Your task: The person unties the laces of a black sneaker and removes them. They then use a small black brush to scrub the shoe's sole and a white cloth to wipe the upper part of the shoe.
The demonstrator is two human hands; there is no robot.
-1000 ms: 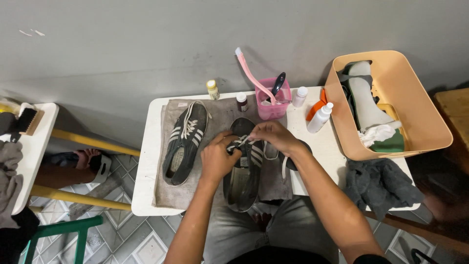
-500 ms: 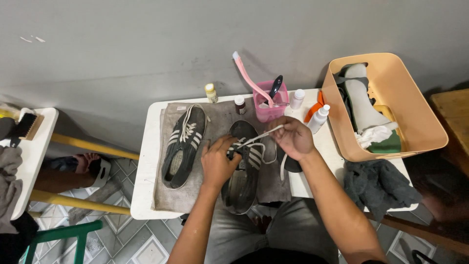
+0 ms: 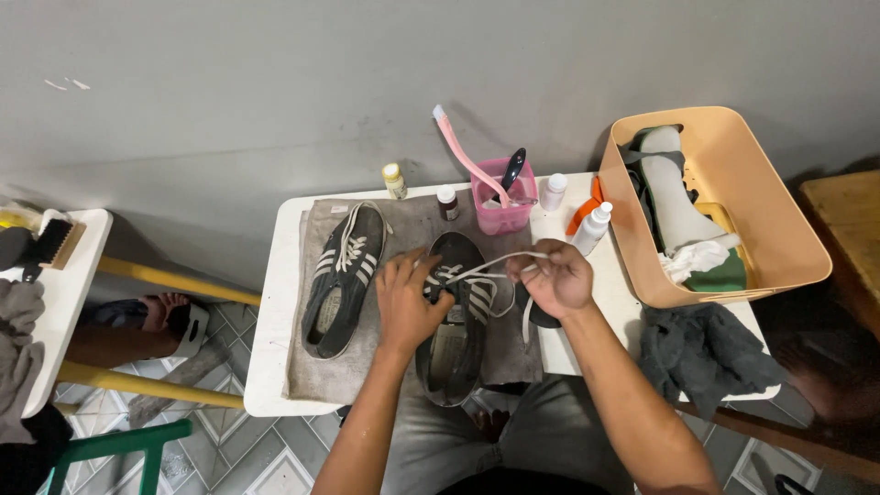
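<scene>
A dark sneaker with white stripes [image 3: 451,341] lies on a grey towel [image 3: 403,229] on a small white table [image 3: 275,321]. My left hand [image 3: 409,298] presses on its laced front. My right hand [image 3: 554,278] pinches the white shoelace [image 3: 490,265] and holds it pulled out taut to the right of the shoe. The matching sneaker [image 3: 343,278] lies laced to the left on the same towel, untouched.
At the table's back stand a pink cup with brushes [image 3: 502,203] and small bottles [image 3: 591,229]. A tan basket [image 3: 733,211] holding shoes and cloths sits right, a dark rag [image 3: 706,353] below it. Another white table with a brush [image 3: 50,243] is left.
My right hand has drawn the lace out of the shoe's front and away to the right. My left hand has stayed on the shoe, shifting slightly.
</scene>
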